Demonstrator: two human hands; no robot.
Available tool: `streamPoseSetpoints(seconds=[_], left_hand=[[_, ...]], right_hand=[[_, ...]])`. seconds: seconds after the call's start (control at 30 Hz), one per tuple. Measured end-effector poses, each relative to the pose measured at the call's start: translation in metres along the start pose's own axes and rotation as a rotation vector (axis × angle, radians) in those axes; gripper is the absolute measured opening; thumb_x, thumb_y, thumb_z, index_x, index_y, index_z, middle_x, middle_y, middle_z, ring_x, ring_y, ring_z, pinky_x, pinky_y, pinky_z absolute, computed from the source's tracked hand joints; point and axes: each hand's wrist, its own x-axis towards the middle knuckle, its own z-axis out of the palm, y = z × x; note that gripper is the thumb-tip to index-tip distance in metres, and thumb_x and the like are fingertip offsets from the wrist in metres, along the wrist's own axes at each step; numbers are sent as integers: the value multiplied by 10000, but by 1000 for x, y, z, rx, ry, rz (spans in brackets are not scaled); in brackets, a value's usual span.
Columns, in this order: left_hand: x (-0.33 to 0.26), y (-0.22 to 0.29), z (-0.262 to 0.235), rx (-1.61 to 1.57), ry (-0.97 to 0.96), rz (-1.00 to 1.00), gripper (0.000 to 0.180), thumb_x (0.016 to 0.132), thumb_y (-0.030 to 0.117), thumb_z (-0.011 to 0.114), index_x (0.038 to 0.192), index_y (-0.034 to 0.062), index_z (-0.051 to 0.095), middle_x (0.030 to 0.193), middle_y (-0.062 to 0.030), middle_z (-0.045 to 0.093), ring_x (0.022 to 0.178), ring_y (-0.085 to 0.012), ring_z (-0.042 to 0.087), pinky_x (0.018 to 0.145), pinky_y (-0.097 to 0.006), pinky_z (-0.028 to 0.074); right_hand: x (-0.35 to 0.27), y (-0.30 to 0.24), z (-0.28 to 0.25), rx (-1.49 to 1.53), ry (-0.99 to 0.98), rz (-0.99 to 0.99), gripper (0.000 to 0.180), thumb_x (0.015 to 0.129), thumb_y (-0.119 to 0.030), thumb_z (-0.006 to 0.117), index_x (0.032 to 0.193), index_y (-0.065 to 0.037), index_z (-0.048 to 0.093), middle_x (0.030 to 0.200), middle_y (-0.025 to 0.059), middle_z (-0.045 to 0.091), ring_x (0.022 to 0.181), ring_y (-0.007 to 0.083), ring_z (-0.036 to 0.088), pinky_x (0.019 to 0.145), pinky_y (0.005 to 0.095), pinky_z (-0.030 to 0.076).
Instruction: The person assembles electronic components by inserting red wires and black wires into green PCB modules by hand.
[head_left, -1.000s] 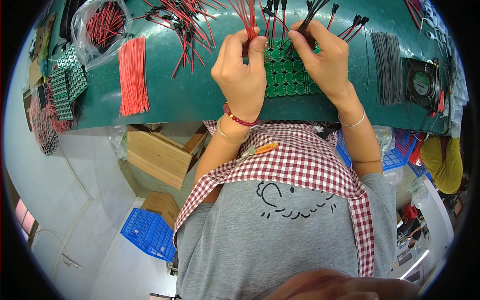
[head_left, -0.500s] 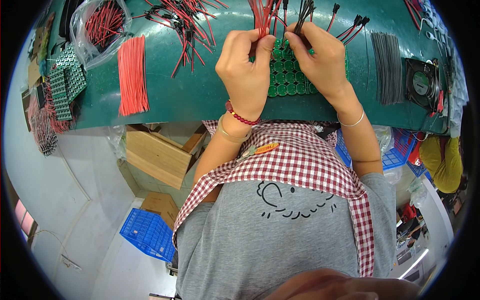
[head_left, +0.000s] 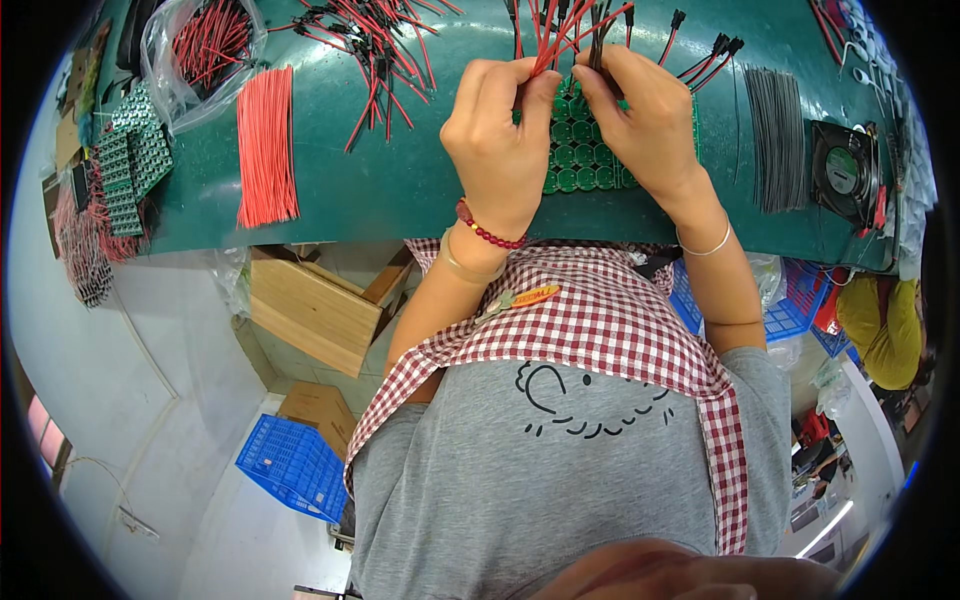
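My left hand [head_left: 503, 135] is closed in a pinch on a bundle of red wires [head_left: 558, 38], which fan up and to the right from its fingertips. Close beside it, my right hand [head_left: 648, 120] pinches a bunch of black wires [head_left: 599, 36] standing nearly upright. Below and between both hands lies a panel of round green circuit boards [head_left: 583, 150], partly covered by the hands. Just beyond, several red-and-black leads with black connectors [head_left: 676, 20] stick up around the panel. The wires' lower ends are hidden by my fingers.
On the green table [head_left: 400, 190] lie cut red wires [head_left: 266, 150] at left and dark wires [head_left: 777, 140] at right. A fan [head_left: 842, 172] sits near the right edge. Connector leads [head_left: 375, 50], a plastic bag of red wires [head_left: 210, 45] and more circuit boards [head_left: 130, 160] are at left.
My left hand has shifted slightly right, towards my right hand. The red wires in it now lean right, across the black ones. My right hand has barely moved.
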Motion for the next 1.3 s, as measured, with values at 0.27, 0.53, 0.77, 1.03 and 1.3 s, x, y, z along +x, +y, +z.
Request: streamPoseSetpoints(seconds=[0.27,0.53,0.77,1.03,1.3], left_hand=[[1,3,-11,72,19,6,160,822,90,710,819,-35,609,790,-73,647,645,-121,625,579,-236,512],[-3,3,-7,-22,29,-25,134,791,66,716,858,-16,634,785,-95,599,626,-194,611,564,-285,498],[-1,3,-8,14,34,4,155,815,92,717,814,-29,620,781,-67,643,633,-121,621,577,-237,511],[-1,4,-8,10,33,5,155,814,91,717,811,-29,618,772,-68,637,633,-122,624,573,-236,511],[-2,3,-7,10,33,7,162,811,94,722,809,-30,617,775,-72,640,632,-123,623,575,-237,513]], right_hand=[[3,-4,-2,-4,-6,-12,121,801,-74,666,868,-40,570,695,105,590,620,279,589,539,366,456],[5,-3,0,-9,0,-37,116,801,-70,660,859,-42,563,676,103,573,608,282,576,531,372,448],[5,-4,-1,-1,-19,-4,121,800,-61,661,872,-37,566,675,102,569,600,278,570,524,369,440],[6,-5,-3,-9,-31,3,121,804,-64,661,876,-36,568,669,101,566,599,276,569,524,368,440],[6,-4,-2,-25,-43,-12,113,814,-75,653,880,-38,569,676,108,574,607,286,575,535,371,446]])
